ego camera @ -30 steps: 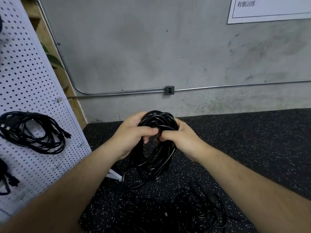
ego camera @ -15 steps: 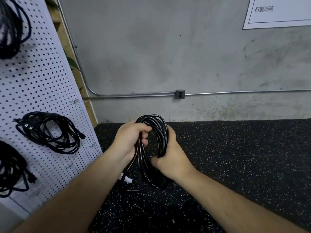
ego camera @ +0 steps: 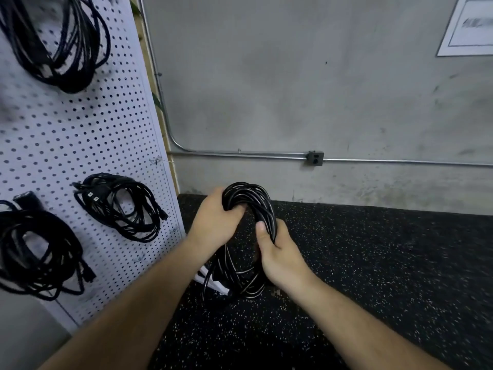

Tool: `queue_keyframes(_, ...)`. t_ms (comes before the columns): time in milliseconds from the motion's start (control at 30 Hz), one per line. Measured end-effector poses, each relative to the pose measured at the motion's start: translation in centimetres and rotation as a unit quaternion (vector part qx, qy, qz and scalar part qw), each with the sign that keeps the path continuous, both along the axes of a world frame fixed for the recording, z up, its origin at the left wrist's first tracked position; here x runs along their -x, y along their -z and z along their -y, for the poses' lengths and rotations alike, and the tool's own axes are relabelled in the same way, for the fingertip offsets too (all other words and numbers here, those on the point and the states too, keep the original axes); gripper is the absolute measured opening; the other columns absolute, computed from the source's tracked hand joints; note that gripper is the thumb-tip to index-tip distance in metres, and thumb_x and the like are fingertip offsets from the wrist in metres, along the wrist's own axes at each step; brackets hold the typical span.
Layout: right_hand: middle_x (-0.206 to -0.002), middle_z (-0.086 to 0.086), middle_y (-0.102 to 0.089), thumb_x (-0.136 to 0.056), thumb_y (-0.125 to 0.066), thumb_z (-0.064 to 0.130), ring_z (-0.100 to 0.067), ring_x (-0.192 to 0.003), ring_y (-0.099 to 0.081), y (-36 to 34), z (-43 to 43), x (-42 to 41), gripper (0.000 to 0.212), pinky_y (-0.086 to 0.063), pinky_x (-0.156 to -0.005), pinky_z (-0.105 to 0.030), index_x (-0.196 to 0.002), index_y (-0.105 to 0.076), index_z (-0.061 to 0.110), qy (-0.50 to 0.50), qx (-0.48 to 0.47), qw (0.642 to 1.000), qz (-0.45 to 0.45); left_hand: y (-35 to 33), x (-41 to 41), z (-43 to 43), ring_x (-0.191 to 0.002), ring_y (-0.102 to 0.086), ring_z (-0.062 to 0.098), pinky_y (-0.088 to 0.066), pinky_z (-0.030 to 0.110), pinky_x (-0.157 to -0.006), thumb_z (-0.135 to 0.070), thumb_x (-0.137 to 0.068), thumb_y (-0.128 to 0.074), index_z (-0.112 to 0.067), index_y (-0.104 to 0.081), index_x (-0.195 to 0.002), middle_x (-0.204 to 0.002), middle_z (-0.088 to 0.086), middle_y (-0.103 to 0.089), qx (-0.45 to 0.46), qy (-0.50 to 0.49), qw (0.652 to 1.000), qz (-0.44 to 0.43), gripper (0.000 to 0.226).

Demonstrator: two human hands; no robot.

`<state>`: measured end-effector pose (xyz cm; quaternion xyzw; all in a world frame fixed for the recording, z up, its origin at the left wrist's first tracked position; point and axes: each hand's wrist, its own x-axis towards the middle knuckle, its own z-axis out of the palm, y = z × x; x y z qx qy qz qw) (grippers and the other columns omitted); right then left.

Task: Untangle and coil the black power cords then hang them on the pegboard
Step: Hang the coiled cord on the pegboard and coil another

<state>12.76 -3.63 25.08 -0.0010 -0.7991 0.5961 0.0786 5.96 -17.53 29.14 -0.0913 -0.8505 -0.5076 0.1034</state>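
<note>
I hold a coiled black power cord (ego camera: pixel 249 198) upright in front of me, above the speckled black floor. My left hand (ego camera: pixel 213 220) grips the coil's upper left side, fingers curled through the loop. My right hand (ego camera: pixel 280 252) grips the coil's right side lower down, thumb lying along the strands. The coil's lower loops hang between my wrists. The white pegboard (ego camera: pixel 88 134) stands at the left, and three black cord coils hang on it: one at the top (ego camera: pixel 56 41), one in the middle (ego camera: pixel 120 206), one at the lower left (ego camera: pixel 37 252).
A grey concrete wall with a metal conduit (ego camera: pixel 240 154) and an outlet box (ego camera: pixel 314 158) runs behind. A white foot of the pegboard stand (ego camera: pixel 213 283) lies on the floor under the held coil. A paper sign (ego camera: pixel 469 25) hangs at the upper right.
My view has swung left and up, bringing more of the pegboard and its top coil into sight. My right hand slid from the coil's top to its right side. The floor tangle left the view.
</note>
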Motion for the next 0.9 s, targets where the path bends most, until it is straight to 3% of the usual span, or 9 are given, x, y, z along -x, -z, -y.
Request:
queue_keyframes(67,-0.092,0.005,-0.066,-0.103,-0.037,0.052,-0.001,-0.082,-0.062,0.4,1.2,0.2,0.037,-0.046,-0.066,-0.008,-0.114,-0.052,0.02,0.017,0.014,1.0,-0.008,0.1,0.1,0.8,-0.09,-0.064,0.008,-0.05,0.02,-0.08,-0.027,-0.092,-0.07,-0.017,-0.063,-0.111,-0.097,-0.009,-0.068,0.043,-0.018,0.998,-0.037,0.022)
queue_keyframes(133,-0.078,0.0,-0.066,-0.1,-0.035,0.06,-0.01,-0.07,-0.063,0.6,2.3,0.8,0.051,-0.056,-0.071,-0.024,-0.098,-0.057,0.014,0.026,0.065,0.997,0.008,-0.2,-0.3,1.5,-0.087,-0.059,0.005,-0.043,0.006,-0.072,-0.023,-0.094,-0.068,-0.015,-0.058,-0.116,-0.094,-0.013,-0.061,0.069,-0.012,0.994,-0.08,0.025)
queue_keyframes(200,-0.065,0.0,-0.064,-0.097,-0.037,0.066,-0.015,-0.064,-0.063,0.8,3.4,1.9,0.061,-0.06,-0.078,-0.049,-0.089,-0.061,0.011,0.024,0.162,0.984,0.063,-0.4,-0.3,2.3,-0.088,-0.058,0.006,-0.041,0.004,-0.073,-0.019,-0.095,-0.067,-0.012,-0.056,-0.122,-0.097,-0.012,-0.061,0.107,0.006,0.986,-0.127,0.03)
queue_keyframes(267,-0.061,0.002,-0.063,-0.095,-0.038,0.069,-0.018,-0.064,-0.063,0.8,4.2,2.7,0.064,-0.061,-0.078,-0.055,-0.086,-0.063,0.011,0.017,0.198,0.976,0.088,-0.5,-0.1,3.3,-0.096,-0.062,0.01,-0.042,0.009,-0.08,-0.019,-0.094,-0.066,-0.012,-0.054,-0.128,-0.107,-0.004,-0.065,0.116,0.015,0.982,-0.148,0.036)
queue_keyframes(433,-0.085,0.005,-0.068,-0.1,-0.033,0.059,-0.006,-0.079,-0.065,-0.7,4.9,4.9,0.054,-0.05,-0.07,-0.016,-0.098,-0.064,0.015,0.033,0.045,0.997,-0.054,-0.1,0.7,5.9,-0.105,-0.063,-0.002,-0.047,0.011,-0.09,-0.023,-0.094,-0.071,-0.027,-0.051,-0.126,-0.109,-0.016,-0.065,-0.03,0.038,0.991,-0.127,0.037)
queue_keyframes(533,-0.101,0.013,-0.065,-0.102,-0.034,0.058,-0.003,-0.1,-0.063,-2.0,5.7,7.1,0.041,-0.048,-0.089,-0.023,-0.108,-0.06,0.026,0.042,0.068,0.993,-0.09,0.2,0.9,6.6,-0.098,-0.068,0.009,-0.054,0.025,-0.085,-0.038,-0.095,-0.06,-0.024,-0.052,-0.134,-0.104,-0.015,-0.067,-0.152,0.085,0.982,-0.07,0.042)
queue_keyframes(633,-0.083,0.012,-0.063,-0.104,-0.032,0.056,-0.004,-0.082,-0.062,-3.0,6.4,9.8,0.044,-0.046,-0.076,-0.026,-0.094,-0.059,0.024,0.015,0.013,0.994,-0.104,0.0,1.5,7.3,-0.088,-0.065,0.011,-0.054,0.027,-0.083,-0.044,-0.094,-0.054,-0.029,-0.053,-0.134,-0.103,-0.003,-0.064,-0.21,0.083,0.973,-0.041,0.043)
queue_keyframes(733,-0.077,0.014,-0.055,-0.104,-0.032,0.056,-0.001,-0.073,-0.054,-3.2,6.9,12.2,0.039,-0.04,-0.07,-0.023,-0.091,-0.053,0.026,-0.027,-0.042,0.992,-0.116,0.0,2.6,8.6,-0.09,-0.064,0.01,-0.054,0.027,-0.088,-0.028,-0.103,-0.053,-0.031,-0.056,-0.131,-0.115,0.006,-0.065,-0.221,0.074,0.972,-0.031,0.028)
queue_keyframes(900,-0.08,0.016,-0.058,-0.104,-0.039,0.054,0.002,-0.076,-0.056,-2.8,7.2,14.7,0.03,-0.042,-0.074,-0.022,-0.095,-0.052,0.028,-0.099,-0.108,0.985,-0.094,0.4,4.4,10.0,-0.094,-0.065,0.01,-0.053,0.029,-0.093,-0.005,-0.104,-0.049,-0.025,-0.057,-0.134,-0.124,0.008,-0.066,-0.245,0.047,0.968,-0.01,0.037)
